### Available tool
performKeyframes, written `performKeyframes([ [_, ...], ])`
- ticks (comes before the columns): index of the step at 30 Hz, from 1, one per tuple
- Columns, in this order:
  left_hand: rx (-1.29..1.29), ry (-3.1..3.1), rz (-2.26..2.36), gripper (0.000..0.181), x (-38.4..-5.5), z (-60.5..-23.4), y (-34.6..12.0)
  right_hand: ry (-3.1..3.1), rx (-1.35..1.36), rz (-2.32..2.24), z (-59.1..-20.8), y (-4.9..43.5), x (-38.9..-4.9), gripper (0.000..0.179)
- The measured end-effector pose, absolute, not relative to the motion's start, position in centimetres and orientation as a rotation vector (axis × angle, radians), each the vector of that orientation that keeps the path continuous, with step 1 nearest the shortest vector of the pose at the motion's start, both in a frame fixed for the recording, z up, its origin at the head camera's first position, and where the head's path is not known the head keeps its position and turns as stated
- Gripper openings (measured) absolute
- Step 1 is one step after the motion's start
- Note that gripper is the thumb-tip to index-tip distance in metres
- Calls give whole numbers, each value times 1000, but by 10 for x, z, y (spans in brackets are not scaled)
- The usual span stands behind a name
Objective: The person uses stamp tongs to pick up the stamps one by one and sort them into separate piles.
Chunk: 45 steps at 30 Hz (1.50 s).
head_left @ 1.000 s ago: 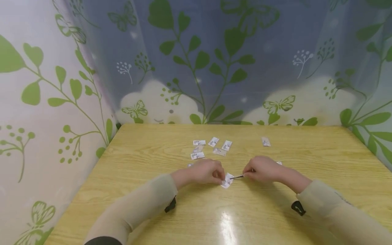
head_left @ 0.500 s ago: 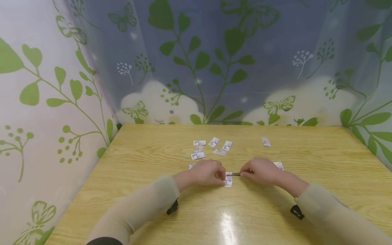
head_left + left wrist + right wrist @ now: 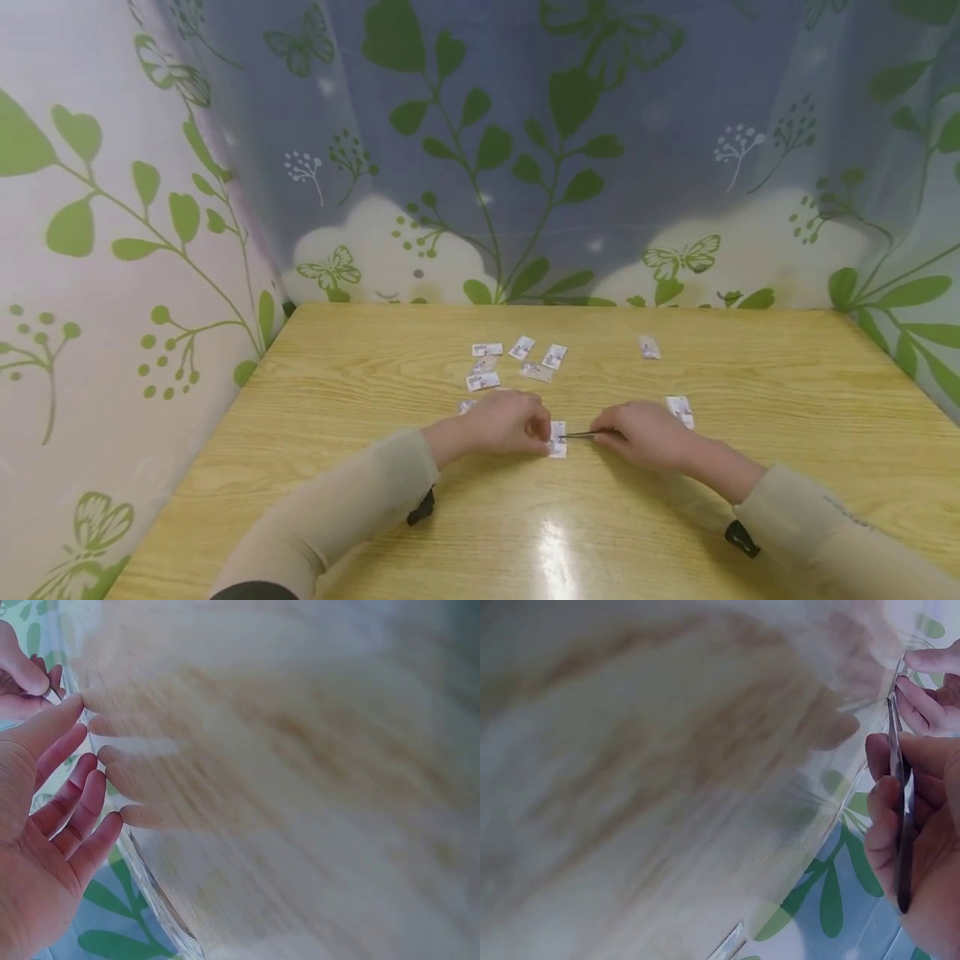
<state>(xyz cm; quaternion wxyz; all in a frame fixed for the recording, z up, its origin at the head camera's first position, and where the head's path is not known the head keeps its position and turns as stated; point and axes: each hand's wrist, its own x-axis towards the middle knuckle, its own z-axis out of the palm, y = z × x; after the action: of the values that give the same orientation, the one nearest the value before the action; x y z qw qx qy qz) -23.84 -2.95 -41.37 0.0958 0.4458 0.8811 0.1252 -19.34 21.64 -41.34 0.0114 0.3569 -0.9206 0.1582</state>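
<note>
A small flat white packet (image 3: 558, 439) with dark print lies on the wooden table in the head view. My left hand (image 3: 508, 423) rests its fingertips at the packet's left edge, covering part of it. In the left wrist view, the fingers of the left hand (image 3: 52, 795) are spread and fairly straight, their tips down on the table. My right hand (image 3: 643, 433) holds a pair of slim metal tweezers (image 3: 579, 435), whose tips lie over the packet. The right wrist view shows the tweezers (image 3: 904, 817) pinched between thumb and fingers of the right hand (image 3: 930, 825).
Beyond the left hand lie several similar packets (image 3: 522, 347), some whitish, some clear. Another packet (image 3: 649, 347) is at the back right, and one (image 3: 680, 411) sits just behind the right hand. A patterned curtain (image 3: 480, 167) hangs behind the table (image 3: 375, 358).
The packet under the left fingers has turned from slanted to nearly straight. The right hand with the tweezers moved left, then slightly back right and nearer, uncovering the packet behind it.
</note>
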Motion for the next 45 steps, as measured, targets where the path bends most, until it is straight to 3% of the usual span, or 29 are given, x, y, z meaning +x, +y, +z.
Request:
performKeyframes([
  [10,1341,2560,420,11,-240,-413,-31,-2871,1103,518,-411,217,-194,8],
  [17,1307,2517,587,15,-252,-405,-58,-2859,1090,539,-403,228,-192,10],
  [30,1201,2625,648,14,-275,-401,-115,-2901,1035,588,-372,278,-188,11],
  [45,1064,2646,593,10,-279,-414,-129,-2984,831,491,-354,350,-173,11],
])
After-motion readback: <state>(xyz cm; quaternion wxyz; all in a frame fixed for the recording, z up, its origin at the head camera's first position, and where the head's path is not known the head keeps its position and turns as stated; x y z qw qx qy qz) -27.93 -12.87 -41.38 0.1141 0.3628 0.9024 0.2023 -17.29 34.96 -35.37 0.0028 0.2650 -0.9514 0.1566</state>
